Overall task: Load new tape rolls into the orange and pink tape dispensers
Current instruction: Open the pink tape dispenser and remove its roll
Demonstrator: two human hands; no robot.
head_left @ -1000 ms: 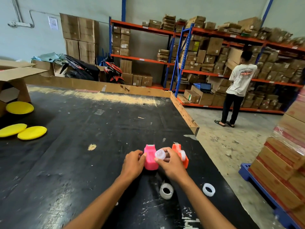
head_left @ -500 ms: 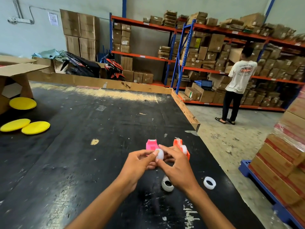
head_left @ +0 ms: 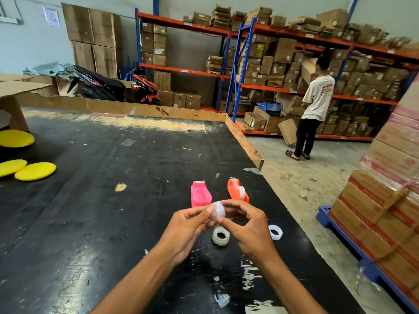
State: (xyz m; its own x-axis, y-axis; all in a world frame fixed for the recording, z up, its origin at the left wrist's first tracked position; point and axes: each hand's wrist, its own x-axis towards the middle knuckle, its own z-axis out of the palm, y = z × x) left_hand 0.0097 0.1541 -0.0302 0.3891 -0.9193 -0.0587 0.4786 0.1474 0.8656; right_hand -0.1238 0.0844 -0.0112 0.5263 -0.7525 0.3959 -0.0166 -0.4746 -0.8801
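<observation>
two bare arms are reaching out over a big black table [head_left: 90,223]. the left hand [head_left: 186,225] and the right hand [head_left: 247,227] are coming together in the air, just above the table top. both hands are pinching one small clear tape roll [head_left: 218,208] between their fingertips. the left thumb and first finger are pressing on its left side, and the right fingers are closing on its right side and under it.

right under the hands, a second clear roll [head_left: 220,236] is lying flat on the table. a white ring [head_left: 275,232] is lying flat just to the right of the right hand. i cannot tell if that ring is full of tape or just a bare core.

a little farther out, the pink dispenser [head_left: 200,193] is sitting on the table, just past the left fingers. its open hollow is facing up. the orange dispenser [head_left: 237,190] is sitting near it on the right, and something white and round is sitting inside it.

way over on the left, three yellow discs [head_left: 35,171] are lying on the table. past the table's far edge, a person in a white shirt [head_left: 314,107] is standing on the floor, facing tall shelves [head_left: 272,71] packed with brown boxes.
</observation>
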